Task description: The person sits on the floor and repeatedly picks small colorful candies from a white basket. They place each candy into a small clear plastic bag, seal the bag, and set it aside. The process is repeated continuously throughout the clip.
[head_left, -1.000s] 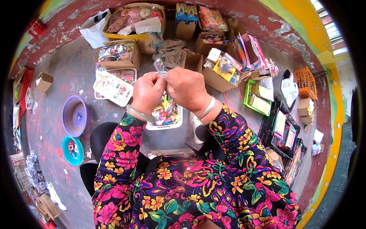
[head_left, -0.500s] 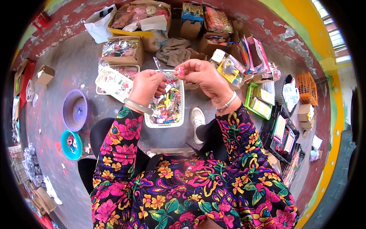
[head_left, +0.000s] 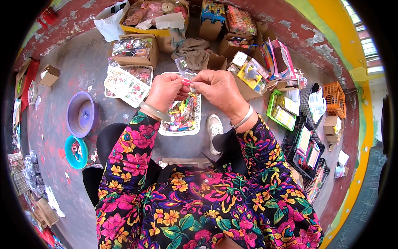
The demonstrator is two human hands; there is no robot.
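Note:
My left hand [head_left: 163, 92] and my right hand [head_left: 219, 86] meet over a white plastic basket [head_left: 179, 133]. Between their fingertips is a small pink-and-white piece [head_left: 186, 82], too small to name further. The right thumb and fingers pinch it. Behind the left fingers a clear plastic bag [head_left: 181, 65] sticks up, its lower end hidden in the closed left hand. Below the hands, the basket holds many small colourful trinkets [head_left: 182, 116]. Left of it, a shallow white basket [head_left: 126, 86] with small pieces rests tilted on another one.
A purple basin [head_left: 83, 114] and a teal basin [head_left: 76, 152] stand on the floor at left. Cardboard boxes [head_left: 139, 62] of packed goods line the far side. A green basket [head_left: 282, 109] and black crates [head_left: 304, 143] are at right. My shoe [head_left: 214, 133] is beside the basket.
My right hand has moved left, bringing the pink piece to the left hand's fingertips. The hands were apart before; now they touch or nearly touch.

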